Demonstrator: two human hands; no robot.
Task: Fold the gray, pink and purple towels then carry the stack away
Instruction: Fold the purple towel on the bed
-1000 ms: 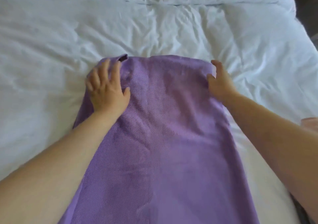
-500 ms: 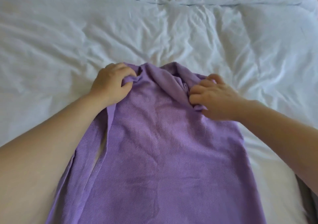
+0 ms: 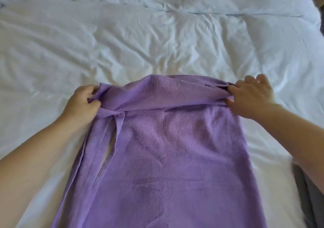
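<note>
- While a second ago both hands lay flat on the far corners of the purple towel (image 3: 168, 157), they now each have a corner gathered up, and the far end is raised into a rounded, doubled-over band.
- Half a second ago the fists were bunched in toward the middle. They have since drawn apart, so the band is stretched fairly taut between them.
- Left hand (image 3: 84, 103): fingers curled, pinching the far-left corner, with a narrow hem strip trailing down from the grip.
- Right hand (image 3: 252, 96): thumb and forefinger clamp the far-right corner; the other fingers are splayed above it, off the cloth.
- Towel position: lengthwise on the bed (image 3: 157, 44), near the middle, its near end running out past the bottom of view. It is already doubled along its length; the layers gape open in a slit down the left side.
- Reading: the end-to-end fold of the purple towel looks just begun, with the far end to be brought toward the near edge. No folded stack is in view, so carrying seems some way off.
- Room: wide rumpled white bedding lies free beyond the towel's far end and to its left.
- Right side is tighter. The bed's right edge is close, and gray cloth (image 3: 305, 192) lies at the near-right corner, just beside the right forearm; cannot tell if it is the gray towel. No pink towel is visible.
- Watch: the gaping left layers may skew as the end comes over.
</note>
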